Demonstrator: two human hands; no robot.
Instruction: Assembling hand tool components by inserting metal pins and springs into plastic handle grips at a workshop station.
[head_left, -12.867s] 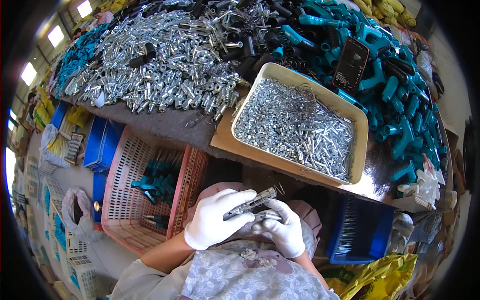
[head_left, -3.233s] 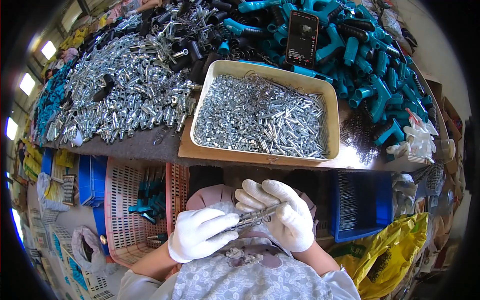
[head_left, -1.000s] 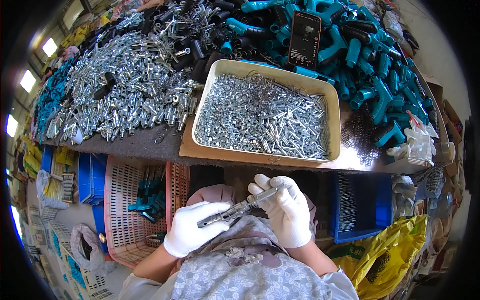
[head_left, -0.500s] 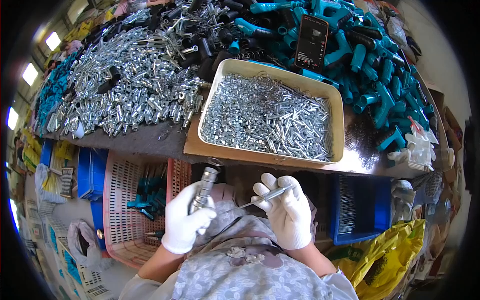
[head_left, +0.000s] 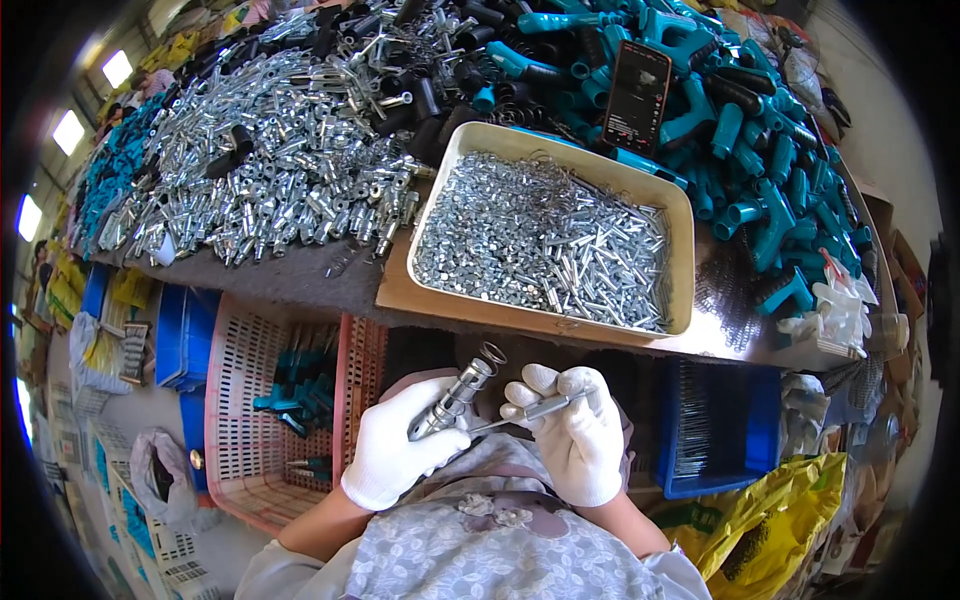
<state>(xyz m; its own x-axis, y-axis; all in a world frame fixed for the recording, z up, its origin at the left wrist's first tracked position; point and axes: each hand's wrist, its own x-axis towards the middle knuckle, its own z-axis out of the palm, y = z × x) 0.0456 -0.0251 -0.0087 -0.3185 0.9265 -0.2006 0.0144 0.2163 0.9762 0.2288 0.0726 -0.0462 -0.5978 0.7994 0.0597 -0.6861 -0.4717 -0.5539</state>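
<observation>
The bench (head_left: 330, 275) carries heaps of silver metal fittings (head_left: 270, 170) and teal plastic handles (head_left: 760, 150), with a dark phone (head_left: 637, 95) lying on the teal heap. At its near edge sits a tan tray (head_left: 685, 260) of small silver pins. Below it stands a pink slotted basket (head_left: 235, 400). The left hand (head_left: 400, 455), in a white glove, has its grip closed around a metal cylinder (head_left: 452, 400), which sticks up and to the right out of the fist. The gloved right hand (head_left: 570, 440) pinches a thin metal rod (head_left: 520, 413) between its fingertips, its tip pointing left, close to the cylinder.
</observation>
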